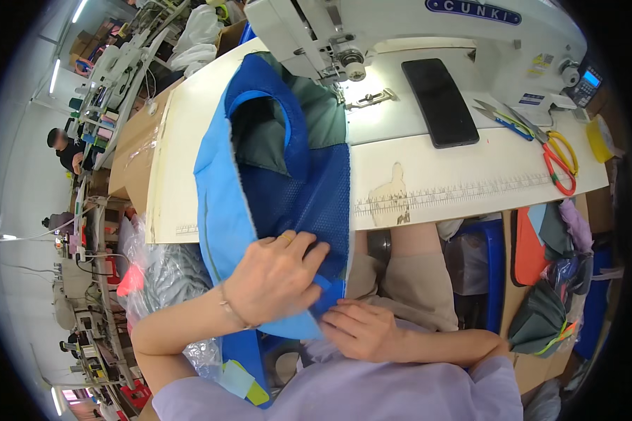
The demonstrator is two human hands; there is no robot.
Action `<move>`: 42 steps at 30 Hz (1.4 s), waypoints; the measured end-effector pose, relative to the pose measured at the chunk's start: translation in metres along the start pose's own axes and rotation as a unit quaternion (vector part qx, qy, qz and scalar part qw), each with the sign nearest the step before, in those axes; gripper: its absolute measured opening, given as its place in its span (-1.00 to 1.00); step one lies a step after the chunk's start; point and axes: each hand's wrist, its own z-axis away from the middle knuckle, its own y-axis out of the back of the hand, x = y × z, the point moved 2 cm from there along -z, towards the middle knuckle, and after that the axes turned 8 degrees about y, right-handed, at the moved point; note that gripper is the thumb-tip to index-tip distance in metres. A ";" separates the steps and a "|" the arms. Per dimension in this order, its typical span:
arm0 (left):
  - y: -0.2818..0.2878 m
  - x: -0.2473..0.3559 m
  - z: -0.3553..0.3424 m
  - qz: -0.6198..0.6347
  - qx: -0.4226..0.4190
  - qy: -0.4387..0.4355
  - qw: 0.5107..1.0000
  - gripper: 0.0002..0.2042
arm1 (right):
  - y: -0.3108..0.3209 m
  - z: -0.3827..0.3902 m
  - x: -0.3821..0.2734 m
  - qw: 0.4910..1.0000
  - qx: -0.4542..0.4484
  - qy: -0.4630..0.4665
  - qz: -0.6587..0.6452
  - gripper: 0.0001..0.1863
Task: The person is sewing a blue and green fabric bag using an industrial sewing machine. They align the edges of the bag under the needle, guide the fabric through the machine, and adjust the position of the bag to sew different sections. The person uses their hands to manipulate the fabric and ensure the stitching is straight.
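Note:
A blue vest-like garment (221,203) hangs over the front edge of the sewing table. It has light blue outer fabric, dark blue mesh lining and grey-green cloth around a round opening. Its far end lies beside the needle area of the white sewing machine (400,28). My left hand (277,277), slightly blurred, grips the lower part of the garment with curled fingers on the mesh. Lower down, my right hand (361,330) pinches the bottom edge near its corner. What lies under my left fingers is hidden.
On the table (379,151), which carries a printed ruler, lie a black phone (440,102), snips (505,121) and yellow-and-red scissors (558,158). Yellow tape (600,139) is at the right edge. Fabric pieces (541,316) lie lower right; a plastic bag (168,281) sits left.

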 end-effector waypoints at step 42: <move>-0.003 -0.066 -0.156 -0.017 0.128 -0.261 0.957 -0.76 | 0.028 -0.028 0.049 0.998 -0.028 0.054 -0.013 -0.75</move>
